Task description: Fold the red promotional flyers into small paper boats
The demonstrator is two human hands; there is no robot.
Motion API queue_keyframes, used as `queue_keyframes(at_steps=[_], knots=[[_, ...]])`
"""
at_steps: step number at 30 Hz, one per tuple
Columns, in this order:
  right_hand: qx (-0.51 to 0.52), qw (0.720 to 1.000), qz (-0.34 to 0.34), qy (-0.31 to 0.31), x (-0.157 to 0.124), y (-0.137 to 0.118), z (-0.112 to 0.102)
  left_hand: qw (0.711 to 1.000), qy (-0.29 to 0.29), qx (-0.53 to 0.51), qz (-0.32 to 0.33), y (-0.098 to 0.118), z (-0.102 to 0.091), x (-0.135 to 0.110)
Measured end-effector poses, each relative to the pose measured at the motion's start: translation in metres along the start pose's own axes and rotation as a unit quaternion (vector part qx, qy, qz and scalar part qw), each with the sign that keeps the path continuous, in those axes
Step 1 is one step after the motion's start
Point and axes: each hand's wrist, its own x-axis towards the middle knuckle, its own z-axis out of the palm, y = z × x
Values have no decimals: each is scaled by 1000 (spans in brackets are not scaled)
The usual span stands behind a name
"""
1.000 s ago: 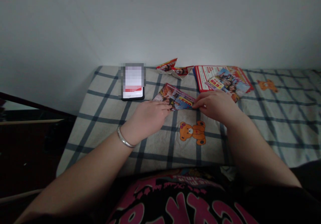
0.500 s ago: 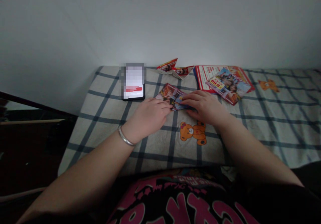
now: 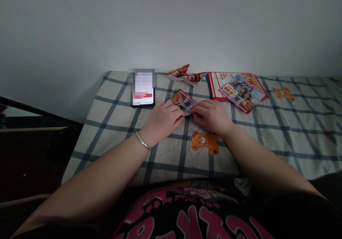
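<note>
A small colourful printed paper [image 3: 182, 99], red and purple with pictures, lies on the checked cloth between my hands. My left hand [image 3: 167, 119], below a silver bangle, has its fingers bent onto the paper's near left edge. From the other side, my right hand [image 3: 212, 116] pinches the near right part, its fingertips close to the left hand's. Both hands cover portions of the paper, so its full outline is hidden. Just beyond it stands a folded red-and-white paper piece [image 3: 193, 77] with raised points.
A phone [image 3: 143, 89] with a lit screen lies at the back left. To the right is a stack of printed flyers [image 3: 216, 85], with a loose flyer [image 3: 242, 92] on top. The checked cloth [image 3: 104, 149] reaches a pale wall [image 3: 171, 25] behind.
My right hand has slid left along the paper, its fingers now curled in. My left hand has shifted slightly right, bringing the fingertips close together at the near edge.
</note>
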Motion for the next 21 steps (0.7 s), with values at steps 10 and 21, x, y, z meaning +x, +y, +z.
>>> queue_keyframes(at_steps=[10, 21], knots=[[65, 995, -2, 74, 3, -11, 3, 996, 82, -7, -35, 9, 0, 2], [138, 987, 46, 69, 4, -21, -8, 993, 111, 36, 16, 10, -3, 2]])
